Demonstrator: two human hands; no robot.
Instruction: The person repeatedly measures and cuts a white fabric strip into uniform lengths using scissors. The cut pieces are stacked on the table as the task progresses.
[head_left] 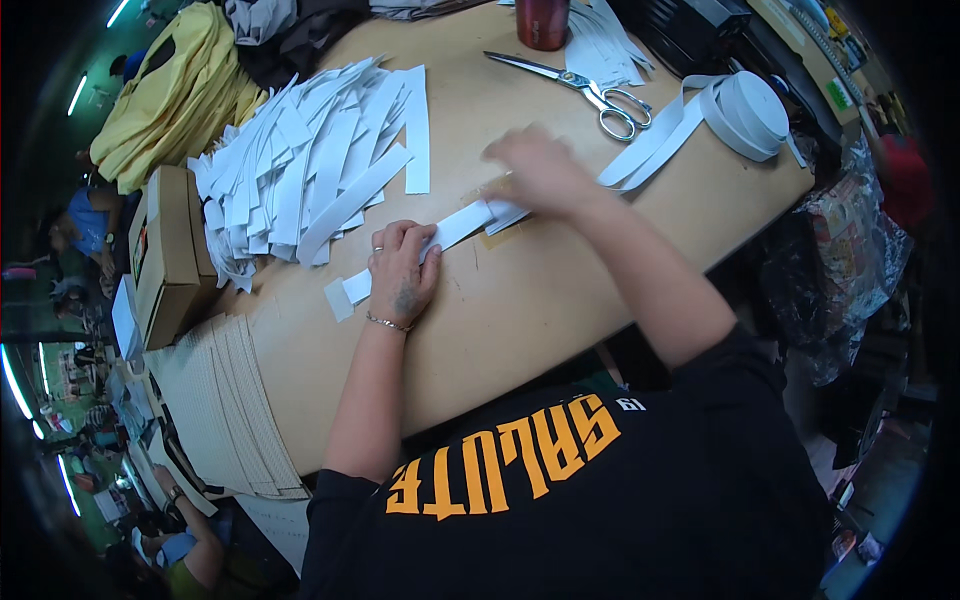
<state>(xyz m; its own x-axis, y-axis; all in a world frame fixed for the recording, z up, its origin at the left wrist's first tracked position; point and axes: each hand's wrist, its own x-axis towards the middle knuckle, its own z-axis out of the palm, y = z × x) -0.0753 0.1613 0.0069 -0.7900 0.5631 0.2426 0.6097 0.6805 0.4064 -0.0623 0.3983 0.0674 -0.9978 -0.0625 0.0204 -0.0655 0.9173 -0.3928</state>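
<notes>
A white elastic strip (pixel 462 226) lies slantwise across the table. My left hand (pixel 404 262), with a ring and a bracelet, pins its near left part down, fingers and thumb closed on it. Over the strip's right end my right hand (pixel 548 172) is smeared by motion; its fingers cannot be made out. Beyond it are silver scissors (pixel 590 90), lying with their blades apart. From the roll of white elastic (pixel 745 115) at the right, a loose band (pixel 655 148) runs toward my right hand. A short whitish piece of tape (pixel 340 300) sits by the strip's left end.
A large heap of cut white strips (pixel 310 150) covers the back left of the table. Beside it stand a cardboard box (pixel 180 260) and folded yellow cloth (pixel 175 90). A dark red cup (pixel 542 25) stands at the back. Stacked beige pieces (pixel 230 400) lie at left.
</notes>
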